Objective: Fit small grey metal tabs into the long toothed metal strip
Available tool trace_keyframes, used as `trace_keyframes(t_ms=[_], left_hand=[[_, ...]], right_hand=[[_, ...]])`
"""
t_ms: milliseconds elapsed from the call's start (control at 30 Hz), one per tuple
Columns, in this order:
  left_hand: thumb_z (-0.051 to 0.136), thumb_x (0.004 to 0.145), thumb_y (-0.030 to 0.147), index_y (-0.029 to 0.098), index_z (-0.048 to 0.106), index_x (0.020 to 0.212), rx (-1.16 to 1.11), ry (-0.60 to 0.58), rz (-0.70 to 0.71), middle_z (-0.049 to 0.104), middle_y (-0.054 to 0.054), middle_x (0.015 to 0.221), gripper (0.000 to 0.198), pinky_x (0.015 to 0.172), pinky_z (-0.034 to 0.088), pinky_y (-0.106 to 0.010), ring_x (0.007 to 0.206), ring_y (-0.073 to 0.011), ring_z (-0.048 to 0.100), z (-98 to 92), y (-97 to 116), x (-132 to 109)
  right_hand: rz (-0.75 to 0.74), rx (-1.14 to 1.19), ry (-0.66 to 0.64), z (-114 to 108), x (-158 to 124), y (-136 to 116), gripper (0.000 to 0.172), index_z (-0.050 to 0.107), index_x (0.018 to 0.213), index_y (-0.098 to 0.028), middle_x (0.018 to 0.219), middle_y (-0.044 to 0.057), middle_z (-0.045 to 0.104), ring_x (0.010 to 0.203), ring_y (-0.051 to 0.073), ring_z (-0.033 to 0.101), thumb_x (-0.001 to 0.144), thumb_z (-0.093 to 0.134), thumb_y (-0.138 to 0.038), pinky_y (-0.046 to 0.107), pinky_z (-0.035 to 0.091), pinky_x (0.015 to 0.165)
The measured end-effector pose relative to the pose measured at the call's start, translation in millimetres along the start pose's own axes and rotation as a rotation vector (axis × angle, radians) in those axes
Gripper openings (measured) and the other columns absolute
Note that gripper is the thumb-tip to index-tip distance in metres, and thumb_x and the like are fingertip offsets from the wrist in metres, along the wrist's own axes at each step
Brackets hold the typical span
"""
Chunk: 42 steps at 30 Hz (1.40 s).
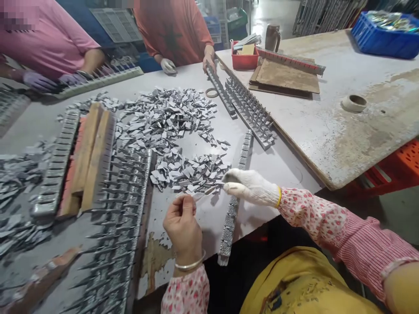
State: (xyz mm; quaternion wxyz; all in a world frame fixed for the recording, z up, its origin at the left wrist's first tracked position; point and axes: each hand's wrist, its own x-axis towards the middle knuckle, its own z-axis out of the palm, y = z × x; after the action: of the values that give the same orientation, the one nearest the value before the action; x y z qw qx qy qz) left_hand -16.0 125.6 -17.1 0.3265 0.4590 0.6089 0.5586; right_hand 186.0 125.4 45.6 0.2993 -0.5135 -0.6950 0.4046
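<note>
My left hand (pixel 183 224), bare and with a bangle at the wrist, is closed in a pinch in front of the pile; what its fingers hold is too small to make out. Wearing a white glove, my right hand (pixel 251 185) pinches a small grey flat piece (pixel 220 182) at the pile's near right edge. Loose grey flat pieces (pixel 196 172) lie heaped just beyond both hands. Under my right hand runs a long, narrow slotted metal strip (pixel 230 220), its middle partly hidden by the glove.
Left stands a rack (pixel 121 235) with rows of pointed pieces, beside wooden blocks (pixel 93 161) and a slotted metal bar (pixel 59 161). A filled strip (pixel 250 113) lies ahead. Two co-workers handle strips across the table. A raised board (pixel 314 144) borders the right.
</note>
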Motion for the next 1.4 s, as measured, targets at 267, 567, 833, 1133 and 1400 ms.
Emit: trace_keyframes(t_ms=[267,567,833,1133,1400], left_hand=[[0.064,0.084,0.035,0.02,0.065,0.085,0.047,-0.438,0.007,0.057,0.003,0.068,0.015,0.053,0.039,-0.018,0.058,-0.0081,0.049,-20.3,38.5,-43.8],[0.05,0.091,0.046,0.02,0.045,0.059,-0.183,-0.77,0.102,0.038,0.005,0.053,0.041,0.048,0.03,-0.023,0.048,-0.0092,0.036,-21.9,40.3,-65.4],[0.042,0.093,0.023,0.02,0.048,0.063,0.227,-0.836,0.343,0.049,0.002,0.057,0.031,0.052,0.034,-0.024,0.052,-0.0105,0.047,-25.4,56.8,-63.9],[0.048,0.094,0.028,0.02,0.045,0.06,0.27,-0.634,0.318,0.041,0.005,0.052,0.035,0.047,0.029,-0.023,0.046,-0.0089,0.039,-15.8,32.7,-67.3],[0.043,0.094,0.021,0.02,0.042,0.062,0.239,-0.745,0.335,0.045,0.003,0.056,0.032,0.05,0.031,-0.023,0.05,-0.0092,0.044,-20.7,38.9,-67.8]], right_hand=[[0.033,0.216,-0.2,5.8,-18.5,-15.4,0.028,0.06,0.082,-0.015,0.062,-0.002,0.06,0.057,0.01,0.058,0.09,0.056,-0.042,0.019,0.042,0.054],[0.413,0.735,-0.443,21.3,-44.2,-9.7,0.044,0.054,0.076,-0.016,0.051,-0.002,0.057,0.035,0.008,0.047,0.087,0.049,-0.058,0.017,0.03,0.032],[0.423,0.69,-0.325,24.4,-53.4,8.3,0.039,0.055,0.081,-0.015,0.064,-0.001,0.062,0.044,0.009,0.055,0.083,0.059,-0.055,0.015,0.038,0.038],[0.391,0.613,-0.242,25.1,-54.2,10.9,0.038,0.057,0.076,-0.015,0.058,-0.001,0.058,0.047,0.008,0.053,0.087,0.056,-0.051,0.017,0.039,0.044],[0.279,0.511,-0.286,25.3,-53.8,4.9,0.037,0.057,0.076,-0.014,0.06,-0.002,0.057,0.049,0.008,0.055,0.089,0.054,-0.048,0.017,0.043,0.047]])
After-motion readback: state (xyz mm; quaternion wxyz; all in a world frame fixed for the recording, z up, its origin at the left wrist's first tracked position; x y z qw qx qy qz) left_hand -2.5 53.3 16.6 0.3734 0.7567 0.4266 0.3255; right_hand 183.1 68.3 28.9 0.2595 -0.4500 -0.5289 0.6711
